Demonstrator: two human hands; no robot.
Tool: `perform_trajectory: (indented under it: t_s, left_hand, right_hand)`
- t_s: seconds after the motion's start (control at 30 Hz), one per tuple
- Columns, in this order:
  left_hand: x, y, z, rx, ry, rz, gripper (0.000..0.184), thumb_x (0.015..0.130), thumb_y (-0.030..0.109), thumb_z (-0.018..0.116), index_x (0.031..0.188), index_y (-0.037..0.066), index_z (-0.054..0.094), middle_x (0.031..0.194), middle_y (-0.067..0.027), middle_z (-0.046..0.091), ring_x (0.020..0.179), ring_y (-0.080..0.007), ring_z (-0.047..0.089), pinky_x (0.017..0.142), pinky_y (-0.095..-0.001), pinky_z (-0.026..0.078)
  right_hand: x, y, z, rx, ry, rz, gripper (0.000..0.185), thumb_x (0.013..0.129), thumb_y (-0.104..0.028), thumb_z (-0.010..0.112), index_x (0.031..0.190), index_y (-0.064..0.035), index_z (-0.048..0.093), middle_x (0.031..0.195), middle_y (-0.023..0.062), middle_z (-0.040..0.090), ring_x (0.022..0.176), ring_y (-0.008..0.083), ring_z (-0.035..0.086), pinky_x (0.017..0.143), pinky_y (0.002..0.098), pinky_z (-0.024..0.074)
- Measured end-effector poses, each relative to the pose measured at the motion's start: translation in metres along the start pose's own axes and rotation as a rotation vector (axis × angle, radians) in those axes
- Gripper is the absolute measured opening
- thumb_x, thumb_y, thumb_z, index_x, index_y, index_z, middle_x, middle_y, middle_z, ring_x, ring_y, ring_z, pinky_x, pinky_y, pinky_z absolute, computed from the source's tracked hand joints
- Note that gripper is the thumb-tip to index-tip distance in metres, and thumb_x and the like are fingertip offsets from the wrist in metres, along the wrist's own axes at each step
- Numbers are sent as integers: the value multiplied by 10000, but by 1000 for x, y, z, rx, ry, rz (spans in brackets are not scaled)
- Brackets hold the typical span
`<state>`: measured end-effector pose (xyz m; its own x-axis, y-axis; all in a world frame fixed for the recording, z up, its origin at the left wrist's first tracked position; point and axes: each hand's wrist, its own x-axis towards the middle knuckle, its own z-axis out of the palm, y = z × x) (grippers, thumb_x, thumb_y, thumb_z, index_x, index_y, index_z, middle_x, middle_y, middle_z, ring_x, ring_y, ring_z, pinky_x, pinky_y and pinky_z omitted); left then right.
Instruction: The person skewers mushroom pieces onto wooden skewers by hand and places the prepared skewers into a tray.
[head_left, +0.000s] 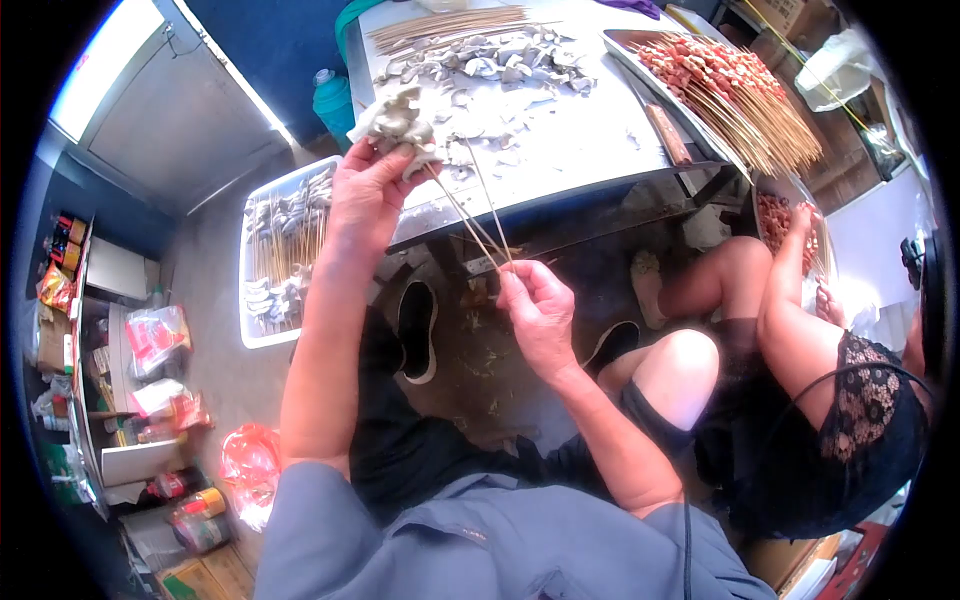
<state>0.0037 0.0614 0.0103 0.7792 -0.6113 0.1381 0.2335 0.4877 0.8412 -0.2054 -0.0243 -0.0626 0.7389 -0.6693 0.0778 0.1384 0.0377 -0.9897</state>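
By the worktop (610,135), the left hand (374,190) grips oyster mushrooms (398,116), likely soft and tearable, while the right hand (540,312) pinches stiff-looking skewers (484,186), best held low.

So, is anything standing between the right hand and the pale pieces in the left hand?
Nothing visible blocks the way: only thin sticks, pinched at their near ends by the right hand, cross the open gap toward the pale pieces in the left hand.

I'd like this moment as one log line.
left hand: holding pale pieces | right hand: holding thin sticks | table: loose pale pieces
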Motion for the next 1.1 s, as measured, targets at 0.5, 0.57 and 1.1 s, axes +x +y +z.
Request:
perform_trajectory:
  t_s: [0.5, 0.57, 1.1]
  left_hand:
    - [1, 1, 10, -10, 29, 33, 283, 944, 91, 624, 1175, -61, 564, 1031, -160, 687, 930, -290, 705, 798, -372, 616]
    - [1, 1, 7, 16, 32, 40, 274, 944, 91, 624, 1166, -61, 571, 1025, -160, 688, 917, -286, 708, 785, -365, 620]
    - [-8, -10, 23, 68, -55, -4, 298, 959, 140, 621, 1184, -32, 529, 1007, -136, 683, 898, -259, 710, 822, -361, 588]
  right_hand:
    - [4, -7, -3, 21, -13, 16, 82, 943, -70, 614, 964, -6, 659, 686, -25, 597, 610, 34, 543, 554, 198, 435]
    - [4, -4, -3, 21, -18, 12, 80, 940, -70, 617, 959, -5, 661, 686, -22, 600, 609, 35, 544, 550, 200, 434]
    - [9, -4, -9, 4, 8, -32, 79, 930, -67, 626, 961, -10, 671, 670, -18, 607, 577, 32, 541, 517, 205, 424]
